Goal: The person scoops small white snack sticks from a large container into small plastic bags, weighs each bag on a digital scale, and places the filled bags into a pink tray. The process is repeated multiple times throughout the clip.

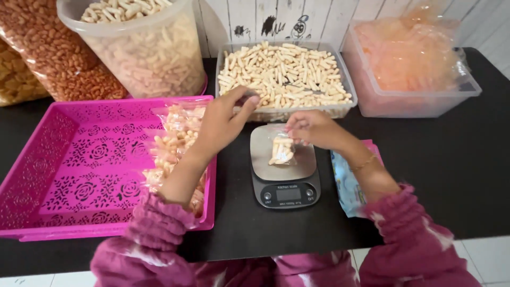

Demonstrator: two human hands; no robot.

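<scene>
Landmark: small kitchen scale [285, 169], steel platter, dark base, on black table [441, 159].

On the platter: small clear bag [281, 150], partly filled with pale stick snacks, mouth up. Right hand [313, 129] at the bag's upper edge, fingers pinching the plastic, holding the bag upright on the scale.

Left hand [226, 119] just left of and above the scale, lifted toward the far side, fingers curled narrow with thumb against fingertips; cannot tell whether any snack is pinched between them.

Directly behind the scale: clear rectangular tub [348, 87] heaped with the same pale sticks, left fingertips over its near rim.

Left of the scale: pink perforated tray [79, 165] with rose pattern; filled snack bags [172, 146] piled along its side nearest the scale, under the left forearm.

Far left behind the scale: tall clear bucket [154, 53] of sticks, plus big sacks of orange-brown snacks [58, 53].

Right-rear of the scale: clear box [419, 101] stuffed with thin orange-tinted plastic bags.

Just right of the scale: flat blue patterned packet [348, 183] under the right wrist.

Magenta ruffled sleeves on both arms.
</scene>
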